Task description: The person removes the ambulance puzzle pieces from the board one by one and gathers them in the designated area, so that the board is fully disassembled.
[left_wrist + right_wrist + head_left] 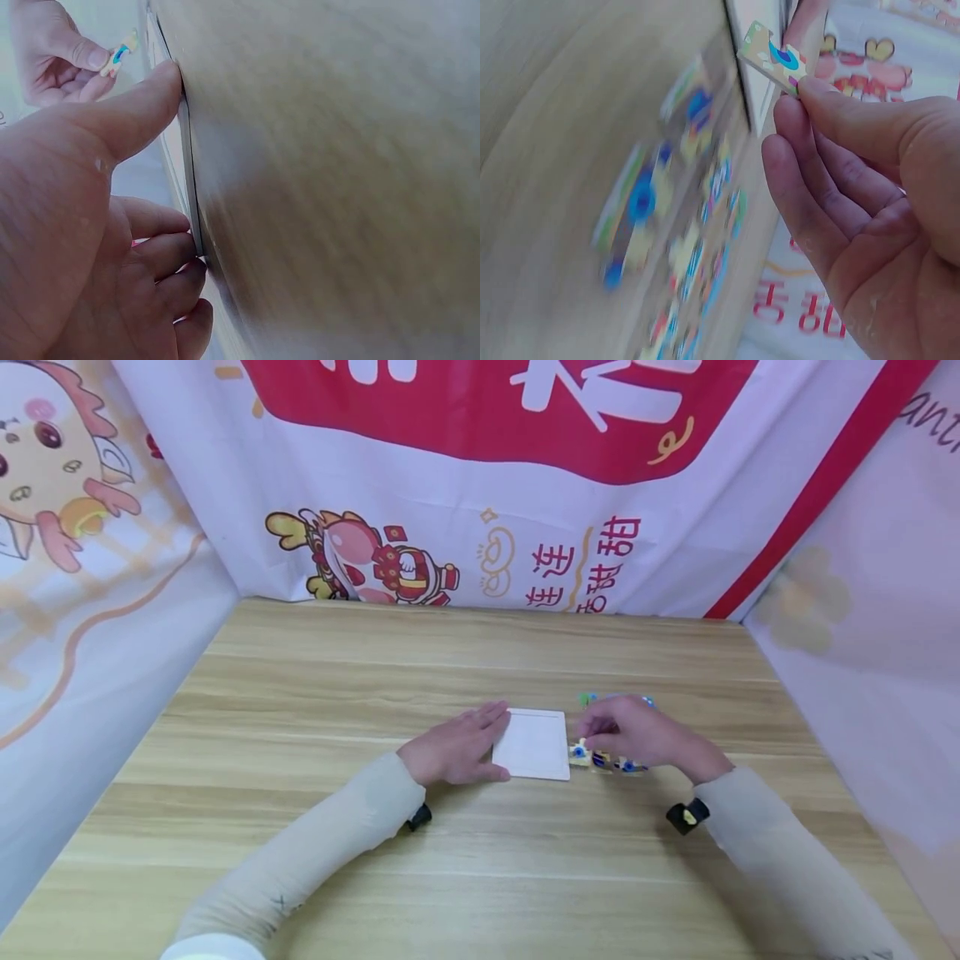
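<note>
A flat white puzzle board (pixel 531 745) with a thin raised rim lies on the wooden table. My left hand (pixel 465 747) rests along its left side, thumb near the front corner and fingers toward the back one. In the left wrist view the thumb (pixel 161 94) touches the rim. Just off the board's right side, my right hand (pixel 633 727) pinches a small puzzle piece (pixel 776 60) by one end between thumb and fingertips. The piece is cream with a blue ring shape and some green. Below that hand lie several more colourful puzzle pieces (pixel 640 201), blurred in the right wrist view.
The loose pieces (pixel 628 766) lie to the right of the board, partly hidden under the right hand. Printed cloth (pixel 450 527) hangs behind the wooden table (pixel 375 668) and at both sides. Each wrist wears a black strap device (pixel 687 816).
</note>
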Available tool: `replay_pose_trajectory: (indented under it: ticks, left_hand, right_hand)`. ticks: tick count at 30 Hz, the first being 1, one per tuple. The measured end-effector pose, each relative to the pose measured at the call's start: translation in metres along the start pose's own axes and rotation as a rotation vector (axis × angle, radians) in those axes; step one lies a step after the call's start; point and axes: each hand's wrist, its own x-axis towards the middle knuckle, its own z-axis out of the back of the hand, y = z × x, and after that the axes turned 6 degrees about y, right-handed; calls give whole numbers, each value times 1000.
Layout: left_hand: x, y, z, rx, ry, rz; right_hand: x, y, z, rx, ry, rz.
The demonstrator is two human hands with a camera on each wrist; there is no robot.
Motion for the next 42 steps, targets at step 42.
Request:
replay_pose_trajectory:
  ticks: [42]
  left_hand:
    - [0, 0, 0, -11, -9, 21]
  right_hand:
    - [-76, -94, 30, 38, 14, -19]
